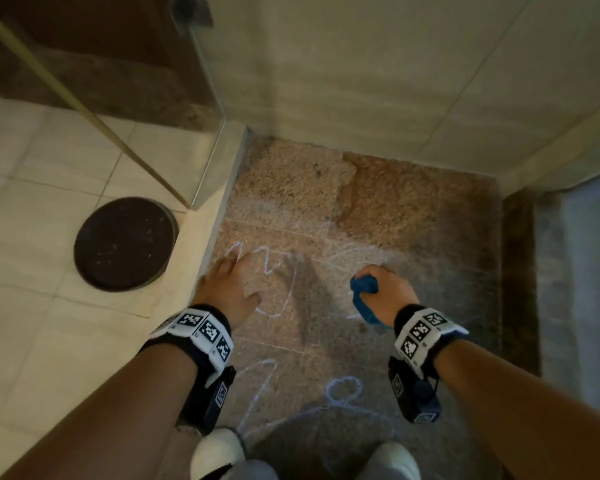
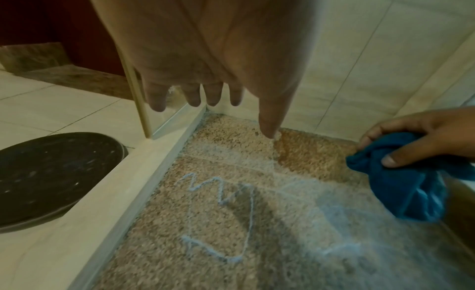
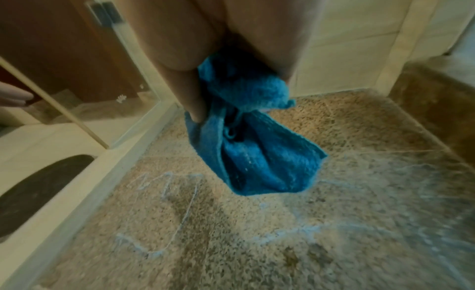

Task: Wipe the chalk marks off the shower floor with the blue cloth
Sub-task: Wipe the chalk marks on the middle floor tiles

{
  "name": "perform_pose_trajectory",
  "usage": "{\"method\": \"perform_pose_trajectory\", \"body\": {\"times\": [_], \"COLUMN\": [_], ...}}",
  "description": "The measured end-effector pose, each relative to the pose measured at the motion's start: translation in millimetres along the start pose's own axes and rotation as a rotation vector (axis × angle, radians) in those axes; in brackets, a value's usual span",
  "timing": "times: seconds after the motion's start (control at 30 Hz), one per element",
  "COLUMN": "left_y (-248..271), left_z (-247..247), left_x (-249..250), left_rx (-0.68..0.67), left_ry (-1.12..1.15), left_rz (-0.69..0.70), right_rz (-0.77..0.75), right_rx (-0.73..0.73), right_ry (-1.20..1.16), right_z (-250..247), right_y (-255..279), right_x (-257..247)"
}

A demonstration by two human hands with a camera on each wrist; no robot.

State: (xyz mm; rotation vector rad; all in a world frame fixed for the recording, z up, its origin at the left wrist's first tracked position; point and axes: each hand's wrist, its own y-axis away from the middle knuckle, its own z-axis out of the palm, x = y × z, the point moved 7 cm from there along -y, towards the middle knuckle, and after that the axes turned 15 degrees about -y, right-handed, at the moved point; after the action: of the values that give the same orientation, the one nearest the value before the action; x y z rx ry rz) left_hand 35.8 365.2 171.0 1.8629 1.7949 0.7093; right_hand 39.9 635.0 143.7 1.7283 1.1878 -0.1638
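Wiping is partway done. Right hand (image 1: pixel 383 292), its grip clamped on the bunched cloth (image 1: pixel 362 295), hovers above smeared floor (image 1: pixel 413 216). Left hand (image 1: pixel 231 289) spreads open. Crisp chalk marks (image 1: pixel 279 289) left of the grip need rubbing next.

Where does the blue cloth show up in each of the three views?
Head: the blue cloth is right of centre, bunched in the right hand.
Left wrist: at the right edge, held above the floor.
Right wrist: in the centre, hanging from the hand.
Shared landmark: the zigzag chalk mark, left of the cloth in every view.
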Motion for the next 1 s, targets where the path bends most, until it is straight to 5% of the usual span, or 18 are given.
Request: {"method": "perform_pose_trajectory", "body": {"times": [0.27,0.47,0.67,0.87,1.0], "left_y": [-107,-187,-219,-222,-224], "left_z": [105,147,179,180,182], "left_x": [-73,-93,-102,-104,-104], "left_rx": [-0.026,0.023,0.046,0.033,0.049], "left_ry": [-0.065,-0.022,-0.087,-0.114,-0.120], "left_rz": [0.067,0.105,0.017,0.051,0.063], "right_rz": [-0.118,-0.303,-0.489,-0.598,-0.460], "right_rx": [-0.032,0.030,0.035,0.072,0.283], "right_ry": [-0.092,-0.020,0.251,0.360,0.281], "right_z": [126,171,226,218,194], "right_y": [-128,-224,-232,-249,-280], "right_x": [6,-23,-40,-49,-63]}}
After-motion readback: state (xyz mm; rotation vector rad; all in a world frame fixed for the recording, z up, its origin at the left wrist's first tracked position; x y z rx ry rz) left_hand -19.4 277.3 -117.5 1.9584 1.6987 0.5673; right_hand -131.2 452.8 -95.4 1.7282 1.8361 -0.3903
